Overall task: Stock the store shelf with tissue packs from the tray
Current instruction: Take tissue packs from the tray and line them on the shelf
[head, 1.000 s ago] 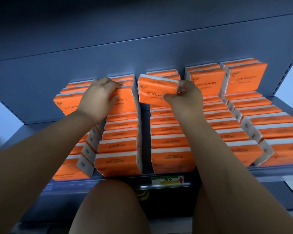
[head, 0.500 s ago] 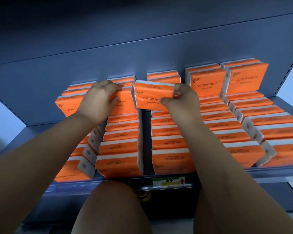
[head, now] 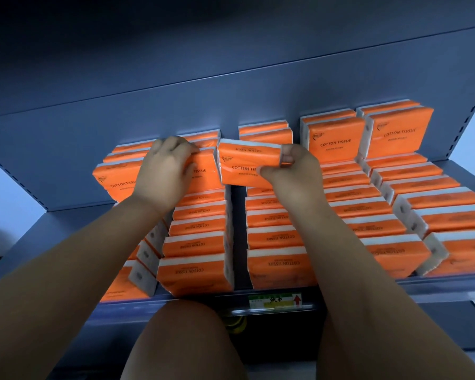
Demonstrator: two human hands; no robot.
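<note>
Two hands work at the back of a blue-grey metal shelf [head: 52,223] filled with orange tissue packs.
The left hand [head: 162,171] curls its fingers over the top edge of an upright pack [head: 115,179] at a left row's rear. The right hand [head: 294,171] pinches a loose pack [head: 244,163] by its right end, tilted above the gap between the middle rows [head: 277,237]. A price label [head: 274,300] sits on the front lip.
</note>
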